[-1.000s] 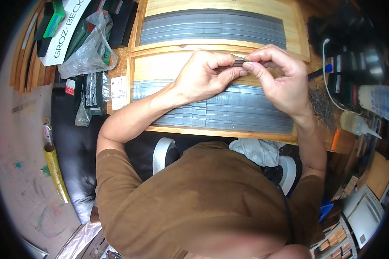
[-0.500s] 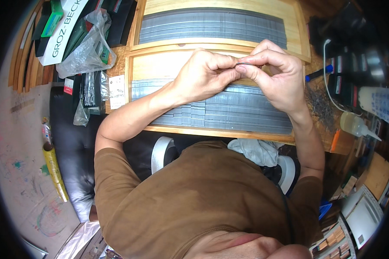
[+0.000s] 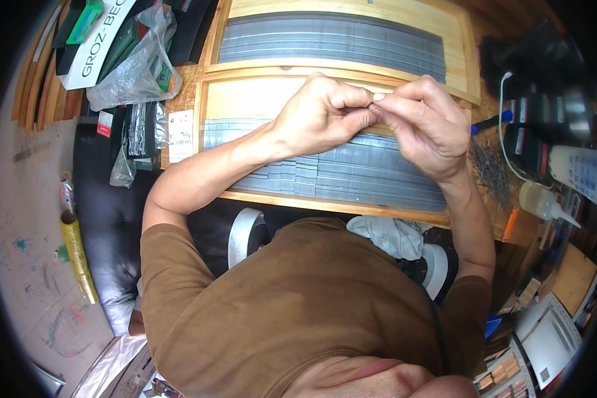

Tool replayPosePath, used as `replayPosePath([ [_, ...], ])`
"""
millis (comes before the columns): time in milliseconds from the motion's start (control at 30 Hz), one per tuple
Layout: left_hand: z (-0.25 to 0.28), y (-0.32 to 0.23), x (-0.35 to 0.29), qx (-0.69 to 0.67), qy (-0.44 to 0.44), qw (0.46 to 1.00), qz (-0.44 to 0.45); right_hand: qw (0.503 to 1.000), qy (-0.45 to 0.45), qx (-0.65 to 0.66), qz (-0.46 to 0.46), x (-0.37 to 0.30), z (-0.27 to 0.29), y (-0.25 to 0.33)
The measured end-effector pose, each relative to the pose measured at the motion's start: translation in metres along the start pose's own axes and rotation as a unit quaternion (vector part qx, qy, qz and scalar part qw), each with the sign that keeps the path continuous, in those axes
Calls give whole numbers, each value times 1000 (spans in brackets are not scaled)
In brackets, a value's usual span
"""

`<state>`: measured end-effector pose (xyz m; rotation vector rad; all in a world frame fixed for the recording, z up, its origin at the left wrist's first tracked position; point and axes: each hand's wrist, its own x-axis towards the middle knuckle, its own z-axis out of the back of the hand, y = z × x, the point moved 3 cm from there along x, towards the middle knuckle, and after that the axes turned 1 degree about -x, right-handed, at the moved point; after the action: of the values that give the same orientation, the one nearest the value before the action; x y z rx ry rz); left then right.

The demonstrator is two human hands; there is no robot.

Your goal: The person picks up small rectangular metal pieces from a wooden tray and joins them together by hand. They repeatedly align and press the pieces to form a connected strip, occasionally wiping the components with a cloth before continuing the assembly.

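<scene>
Two wooden trays [image 3: 245,99] are filled with grey strips [image 3: 378,169] but left partly bare, while left hand [image 3: 322,114] and right hand [image 3: 434,129] are pressed fingertip to fingertip, anything pinched being hidden

Wooden tray [image 3: 252,99] brightly lit, washed pale near 12 o'clock, fisheye rim bent and blackened toward 3 and 9.

Thin grey strips [image 3: 358,174], packed close in long rows, partly stepped, lying in wooden tray [image 3: 242,99].
</scene>
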<state>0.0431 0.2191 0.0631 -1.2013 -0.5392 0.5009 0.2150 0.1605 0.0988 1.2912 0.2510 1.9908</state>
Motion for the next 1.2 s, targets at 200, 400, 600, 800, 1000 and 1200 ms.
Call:
replayPosePath([
  [200,-3,-1,1,0,-31,999,-18,974,-8,144,-176,-7,-6,-8],
  [400,-1,-4,2,9,-10,1000,-12,958,-15,195,-208,-13,-9,-12],
  [600,1,-6,2,-20,4,1000,13,966,-18,167,-199,-12,-7,-9],
  [800,0,-6,0,-32,3,999,15,980,-26,129,-153,-9,-8,-5],
  [1000,-5,1,0,-44,-28,999,-11,991,-24,91,-95,-7,-7,-5],
  [1200,-3,-8,2,-39,-14,999,13,975,-26,164,-148,-10,-6,-10],
])
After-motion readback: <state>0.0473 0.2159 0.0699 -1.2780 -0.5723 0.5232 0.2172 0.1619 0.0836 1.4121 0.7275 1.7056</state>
